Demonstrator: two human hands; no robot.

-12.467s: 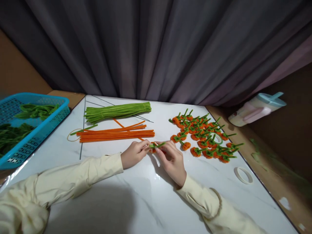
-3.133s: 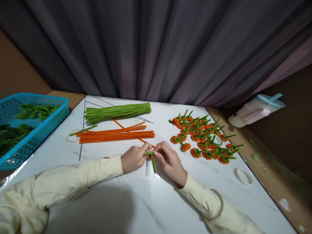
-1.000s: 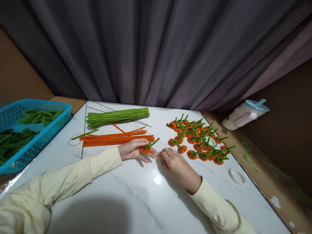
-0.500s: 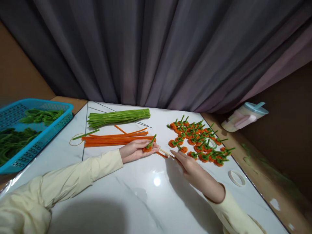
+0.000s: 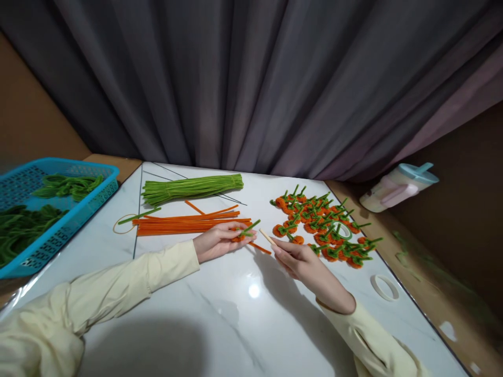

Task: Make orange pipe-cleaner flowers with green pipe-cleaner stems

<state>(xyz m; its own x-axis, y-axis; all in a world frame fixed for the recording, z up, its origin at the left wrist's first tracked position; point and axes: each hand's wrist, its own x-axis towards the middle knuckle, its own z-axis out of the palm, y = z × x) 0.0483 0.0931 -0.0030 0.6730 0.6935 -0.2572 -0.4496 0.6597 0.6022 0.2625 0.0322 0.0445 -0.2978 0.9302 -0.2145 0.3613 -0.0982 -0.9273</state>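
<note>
Orange chenille, coiled tight, forms the small pumpkin (image 5: 238, 239) at the centre of the dial, gripped between the left hand's (image 5: 215, 242) thumb and fingers, its green stem (image 5: 252, 226) slanting towards two o'clock. At three o'clock the right hand (image 5: 302, 260) has thumb and fingers pinched together on a pale wooden stick (image 5: 267, 236), whose free end lies just beside the stem, seemingly apart from it.

That near end is the likeliest trouble: a slight swing towards nine o'clock could snag the fuzz or bend the stem. Too hard a squeeze from the left fingers might flatten the coils; too loose a one might let the pumpkin roll out. A loose orange chenille stem (image 5: 261, 248) pokes out towards four o'clock from under the left fingertips; whether they touch it I cannot tell, but if caught it could drag on the orange bundle (image 5: 173, 226) between nine and ten. Towards three, the cluster of chenille pumpkins (image 5: 314, 222) sits right behind the right knuckles, so a careless backward sweep might scatter the nearest ones.
</note>
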